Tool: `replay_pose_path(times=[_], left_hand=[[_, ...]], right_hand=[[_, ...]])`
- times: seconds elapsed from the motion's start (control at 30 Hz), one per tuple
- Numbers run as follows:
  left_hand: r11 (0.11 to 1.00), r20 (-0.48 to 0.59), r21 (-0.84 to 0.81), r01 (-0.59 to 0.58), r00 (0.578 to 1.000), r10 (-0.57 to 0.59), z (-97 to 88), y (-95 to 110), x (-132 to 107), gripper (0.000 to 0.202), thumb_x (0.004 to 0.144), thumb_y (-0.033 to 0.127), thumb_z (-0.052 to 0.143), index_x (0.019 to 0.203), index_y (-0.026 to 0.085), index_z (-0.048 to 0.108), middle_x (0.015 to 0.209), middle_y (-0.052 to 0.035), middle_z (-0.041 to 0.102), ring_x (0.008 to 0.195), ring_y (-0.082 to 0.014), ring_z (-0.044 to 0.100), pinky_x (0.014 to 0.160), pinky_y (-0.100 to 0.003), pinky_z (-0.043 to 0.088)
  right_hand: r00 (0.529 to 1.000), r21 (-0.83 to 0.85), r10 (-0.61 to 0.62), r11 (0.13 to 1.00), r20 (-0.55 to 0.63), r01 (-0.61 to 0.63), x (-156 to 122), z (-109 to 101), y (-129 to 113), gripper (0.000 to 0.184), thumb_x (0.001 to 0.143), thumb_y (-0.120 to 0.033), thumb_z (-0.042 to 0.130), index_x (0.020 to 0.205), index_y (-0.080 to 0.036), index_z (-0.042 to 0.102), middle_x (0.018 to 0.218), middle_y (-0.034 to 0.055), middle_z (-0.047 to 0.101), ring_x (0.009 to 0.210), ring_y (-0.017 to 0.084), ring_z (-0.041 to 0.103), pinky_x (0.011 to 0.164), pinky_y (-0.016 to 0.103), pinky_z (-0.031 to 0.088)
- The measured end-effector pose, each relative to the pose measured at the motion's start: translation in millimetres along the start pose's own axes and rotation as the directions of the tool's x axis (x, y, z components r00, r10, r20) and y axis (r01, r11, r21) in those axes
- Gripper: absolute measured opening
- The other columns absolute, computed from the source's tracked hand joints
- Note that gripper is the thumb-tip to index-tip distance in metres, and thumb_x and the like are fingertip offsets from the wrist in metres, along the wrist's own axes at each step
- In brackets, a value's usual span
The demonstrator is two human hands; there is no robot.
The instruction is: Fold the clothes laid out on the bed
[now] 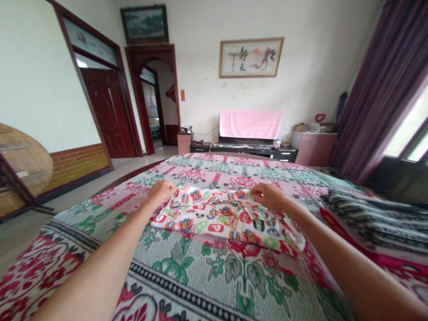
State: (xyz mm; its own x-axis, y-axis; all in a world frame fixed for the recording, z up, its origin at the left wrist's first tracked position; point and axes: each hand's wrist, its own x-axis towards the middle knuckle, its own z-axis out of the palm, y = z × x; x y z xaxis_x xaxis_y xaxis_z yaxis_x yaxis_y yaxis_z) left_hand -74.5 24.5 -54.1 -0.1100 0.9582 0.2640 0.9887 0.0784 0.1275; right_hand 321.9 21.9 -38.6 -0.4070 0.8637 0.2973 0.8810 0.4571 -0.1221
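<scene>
Here, the printed cloth [214, 218] lies across the flowered cover [180, 263]; the left hand [163, 192] and right hand [265, 195] pinch its far edge at separate points, a wide grip that likely keeps that edge straight between them; its near side rests loose.

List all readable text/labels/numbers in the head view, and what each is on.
"P": on the printed cloth, more than once.
Too blurred to read: the lettering in the cloth's other badges.
Too blurred to read surely: the brush characters on the gold-framed wall picture; the upper middle one looks like "靜".
Too small to read: any marks on the red paper slip beside the doorway.
</scene>
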Motion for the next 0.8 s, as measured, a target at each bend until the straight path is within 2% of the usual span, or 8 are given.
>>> replay_pose_path(times=[0.13,0.27,0.37,0.47,0.53,0.63,0.7,0.8], left_hand=[[0.995,0.027,-0.07,0.077,0.997,-0.075,19.0,5,5,0.042,0.08,0.051,0.042,0.064,0.023,0.069,0.071,-0.0068,0.07,0.07,-0.0199,0.062,0.059,-0.026,0.037],[0.977,0.039,-0.145,0.155,0.988,-0.151,22.0,13,11,0.042,0.078,0.052,0.045,0.062,0.021,0.069,0.07,-0.0076,0.069,0.071,-0.0219,0.063,0.058,-0.027,0.037],[0.938,0.076,-0.308,0.158,0.987,-0.142,17.9,15,12,0.037,0.072,0.05,0.053,0.056,0.019,0.065,0.056,-0.0038,0.062,0.063,-0.0194,0.059,0.053,-0.026,0.035],[0.817,0.117,-0.542,0.197,0.98,-0.158,15.2,17,9,0.032,0.07,0.046,0.058,0.055,0.017,0.06,0.045,0.002,0.05,0.049,-0.0132,0.05,0.046,-0.023,0.03],[0.701,0.157,-0.663,0.263,0.964,-0.214,15.8,17,8,0.028,0.07,0.044,0.06,0.062,0.017,0.06,0.044,0.0043,0.047,0.044,-0.0106,0.045,0.043,-0.021,0.028],[0.555,0.233,-0.76,0.339,0.939,-0.254,18.4,18,7,0.029,0.072,0.043,0.061,0.079,0.015,0.062,0.05,0.004,0.052,0.043,-0.01,0.046,0.041,-0.02,0.03],[0.513,0.295,-0.777,0.366,0.93,-0.218,18.9,17,8,0.031,0.073,0.041,0.061,0.089,0.015,0.063,0.054,0.0035,0.055,0.044,-0.0097,0.048,0.041,-0.019,0.032],[0.522,0.368,-0.746,0.413,0.91,-0.193,15.2,18,8,0.038,0.075,0.032,0.062,0.109,0.016,0.059,0.054,0.0051,0.055,0.041,-0.0086,0.046,0.04,-0.019,0.031]], right_hand=[[0.994,0.05,-0.109,0.993,-0.033,0.11,0,20,-11,0.027,0.079,-0.024,0.051,0.097,-0.019,0.071,0.097,0.0075,0.071,0.089,0.021,0.063,0.077,0.027,0.043],[0.985,0.059,-0.173,0.983,-0.011,0.173,-2,37,-18,0.024,0.081,-0.023,0.05,0.096,-0.018,0.068,0.095,0.0077,0.069,0.084,0.019,0.062,0.075,0.027,0.042],[0.981,0.065,-0.195,0.979,0.013,0.194,-3,43,-20,0.021,0.081,-0.022,0.05,0.094,-0.018,0.066,0.091,0.0066,0.066,0.079,0.017,0.06,0.072,0.026,0.041],[0.981,0.066,-0.191,0.98,0.023,0.189,-4,43,-21,0.02,0.08,-0.021,0.05,0.093,-0.018,0.065,0.089,0.0061,0.065,0.077,0.016,0.058,0.071,0.026,0.039],[0.981,0.069,-0.192,0.98,0.033,0.189,-4,42,-21,0.019,0.08,-0.02,0.049,0.092,-0.018,0.065,0.089,0.0062,0.065,0.078,0.016,0.057,0.071,0.026,0.039],[0.982,0.081,-0.186,0.98,0.038,0.183,-4,41,-21,0.021,0.08,-0.02,0.05,0.094,-0.017,0.065,0.091,0.0076,0.066,0.081,0.018,0.058,0.072,0.026,0.039],[0.982,0.087,-0.187,0.979,0.041,0.183,-4,41,-20,0.022,0.08,-0.02,0.05,0.096,-0.016,0.065,0.094,0.0085,0.066,0.082,0.019,0.059,0.073,0.027,0.039],[0.981,0.088,-0.19,0.979,0.04,0.186,-4,42,-19,0.022,0.08,-0.02,0.049,0.095,-0.016,0.065,0.093,0.0085,0.066,0.082,0.018,0.059,0.073,0.027,0.039]])
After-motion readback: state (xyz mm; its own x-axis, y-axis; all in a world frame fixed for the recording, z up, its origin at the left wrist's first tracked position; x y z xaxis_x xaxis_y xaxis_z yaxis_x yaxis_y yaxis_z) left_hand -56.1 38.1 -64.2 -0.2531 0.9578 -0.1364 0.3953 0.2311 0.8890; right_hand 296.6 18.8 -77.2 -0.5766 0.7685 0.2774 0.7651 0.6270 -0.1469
